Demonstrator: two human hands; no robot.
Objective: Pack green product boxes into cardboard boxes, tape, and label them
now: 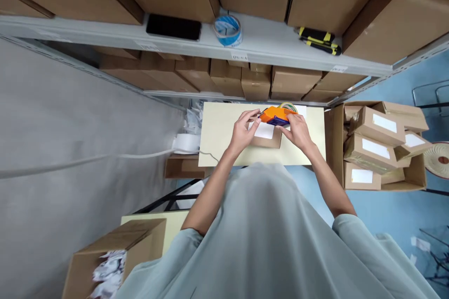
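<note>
An orange and dark blue tape dispenser is held over the small cardboard box, with a tape roll showing behind it. My right hand is closed around the dispenser's right end. The fingers and thumb of my left hand pinch at its left end, close to the box; the exact contact is hard to make out. The box lies on the pale yellow table with a white label facing up. Both hands partly cover the box and the dispenser.
Above the table, a metal shelf carries cartons, a black phone, blue tape and yellow-black cutters. A large carton of labelled boxes stands right. A cable crosses left; another open carton sits lower left.
</note>
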